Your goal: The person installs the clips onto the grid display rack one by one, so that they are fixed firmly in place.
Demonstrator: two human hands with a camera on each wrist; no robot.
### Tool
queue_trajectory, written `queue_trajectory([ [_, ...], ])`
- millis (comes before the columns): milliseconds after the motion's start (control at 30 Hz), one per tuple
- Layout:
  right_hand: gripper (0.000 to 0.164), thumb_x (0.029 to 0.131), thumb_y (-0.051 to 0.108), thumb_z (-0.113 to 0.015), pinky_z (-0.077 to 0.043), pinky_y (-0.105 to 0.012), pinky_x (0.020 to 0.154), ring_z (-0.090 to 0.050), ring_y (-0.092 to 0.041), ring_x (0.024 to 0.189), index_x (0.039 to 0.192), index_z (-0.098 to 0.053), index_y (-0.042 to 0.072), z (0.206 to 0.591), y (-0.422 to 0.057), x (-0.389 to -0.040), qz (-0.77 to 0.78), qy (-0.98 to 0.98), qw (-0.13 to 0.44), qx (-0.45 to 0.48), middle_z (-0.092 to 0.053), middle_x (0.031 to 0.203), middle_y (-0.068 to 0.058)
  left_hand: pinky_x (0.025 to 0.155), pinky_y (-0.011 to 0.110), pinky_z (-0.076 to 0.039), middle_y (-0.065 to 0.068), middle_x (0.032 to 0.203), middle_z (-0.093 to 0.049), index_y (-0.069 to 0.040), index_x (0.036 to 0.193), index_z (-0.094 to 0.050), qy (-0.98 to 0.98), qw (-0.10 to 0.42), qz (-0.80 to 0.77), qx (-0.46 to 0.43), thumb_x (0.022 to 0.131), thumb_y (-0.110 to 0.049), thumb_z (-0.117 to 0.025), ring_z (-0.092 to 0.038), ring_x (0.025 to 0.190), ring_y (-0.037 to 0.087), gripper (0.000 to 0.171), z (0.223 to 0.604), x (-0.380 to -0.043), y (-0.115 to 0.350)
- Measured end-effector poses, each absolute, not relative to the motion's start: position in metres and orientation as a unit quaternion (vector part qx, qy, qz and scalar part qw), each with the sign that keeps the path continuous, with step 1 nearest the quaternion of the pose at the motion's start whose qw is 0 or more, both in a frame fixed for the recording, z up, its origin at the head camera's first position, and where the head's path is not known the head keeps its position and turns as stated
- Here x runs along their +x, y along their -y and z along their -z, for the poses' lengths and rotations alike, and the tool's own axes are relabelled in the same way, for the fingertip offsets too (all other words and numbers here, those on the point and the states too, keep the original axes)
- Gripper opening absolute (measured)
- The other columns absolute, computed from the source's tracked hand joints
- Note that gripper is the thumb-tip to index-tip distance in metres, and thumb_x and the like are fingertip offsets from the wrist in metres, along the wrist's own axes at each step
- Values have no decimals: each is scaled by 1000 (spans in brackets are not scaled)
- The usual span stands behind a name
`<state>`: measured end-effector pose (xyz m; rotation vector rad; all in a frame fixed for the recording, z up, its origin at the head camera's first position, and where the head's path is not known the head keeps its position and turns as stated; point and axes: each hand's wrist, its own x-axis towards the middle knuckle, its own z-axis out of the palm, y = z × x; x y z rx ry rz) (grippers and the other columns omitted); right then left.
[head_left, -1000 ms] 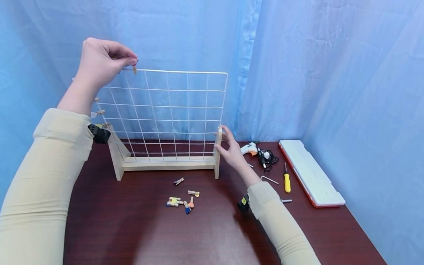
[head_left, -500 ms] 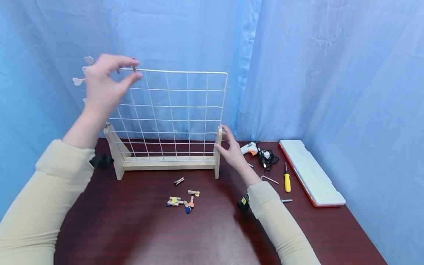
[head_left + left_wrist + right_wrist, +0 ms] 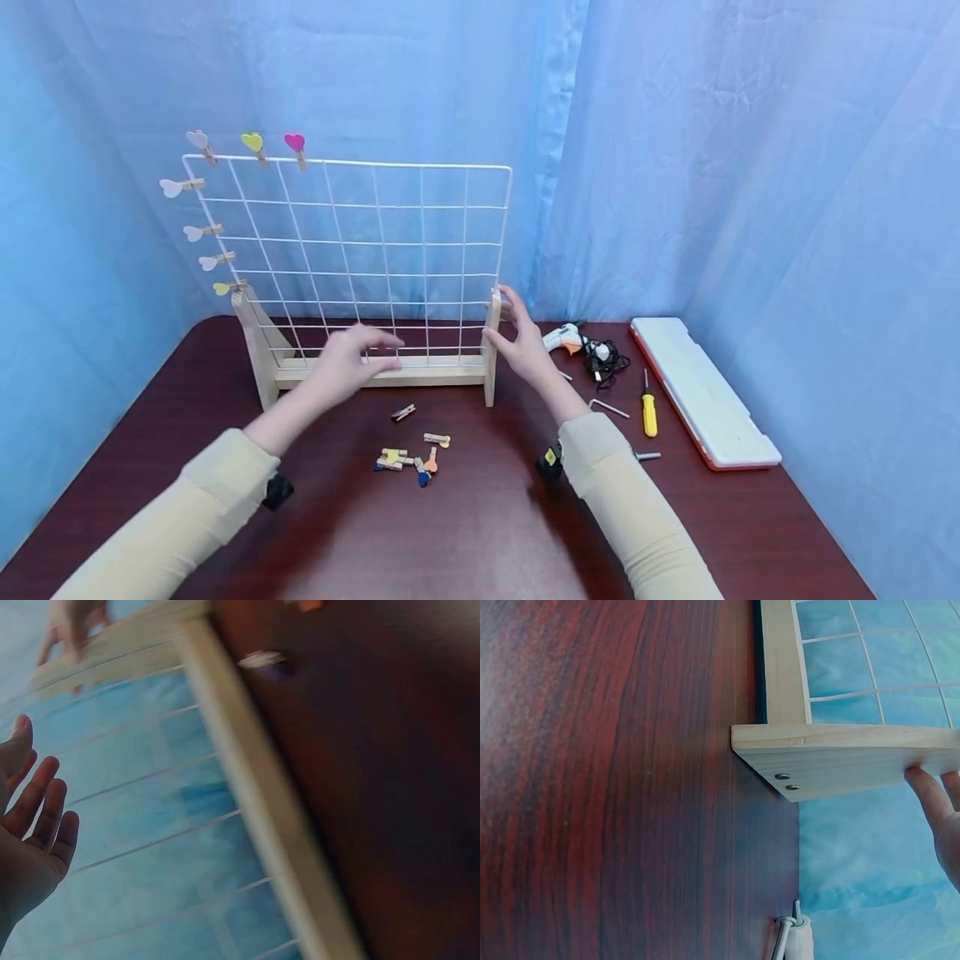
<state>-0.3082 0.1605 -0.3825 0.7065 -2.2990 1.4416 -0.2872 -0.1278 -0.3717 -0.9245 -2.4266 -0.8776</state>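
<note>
A white wire grid rack (image 3: 390, 205) stands upright in a wooden base. Clothespins with hearts line its left side, and a yellow-heart clothespin (image 3: 253, 144) and a pink-heart clothespin (image 3: 296, 144) are clipped along the top bar. My left hand (image 3: 347, 358), holding nothing, hangs in front of the lower grid with thumb and fingers apart; the left wrist view shows its fingers (image 3: 46, 802) spread. With my right hand (image 3: 525, 337) I grip the rack's right wooden side post (image 3: 840, 754) near its top. Several loose clothespins (image 3: 393, 457) lie on the table before the rack.
Right of the rack lie a white glue gun (image 3: 562, 337), a black cable (image 3: 611, 364), a hex key (image 3: 610, 407) and a yellow screwdriver (image 3: 649, 414). A white case (image 3: 705, 392) with red edging lies along the table's right side. Blue curtains (image 3: 675, 150) hang behind.
My left hand has let go of the pink-heart clothespin on the top bar and moved down and right to the lower grid. My right hand stays on the side post.
</note>
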Motion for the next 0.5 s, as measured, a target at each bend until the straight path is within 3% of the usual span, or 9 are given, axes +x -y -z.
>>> queue_trajectory([
  [267,64,84,4,-59,-33,-48,97,-46,-32,116,138,-25,11,380,-160,-308,-508,805,169,255,-50,124,-19,73,36,-47,0,96,-64,-11,101,-67,875,52,328,-353,74,-16,-72,-56,84,16,28,440,-296,130],
  [500,67,84,15,-61,-34,-41,98,-48,-19,115,137,-23,35,401,-167,-326,-502,813,170,241,-53,125,-3,71,35,-47,2,95,-62,-11,98,-68,871,4,298,-391,74,-21,-71,-56,81,18,26,458,-303,135],
])
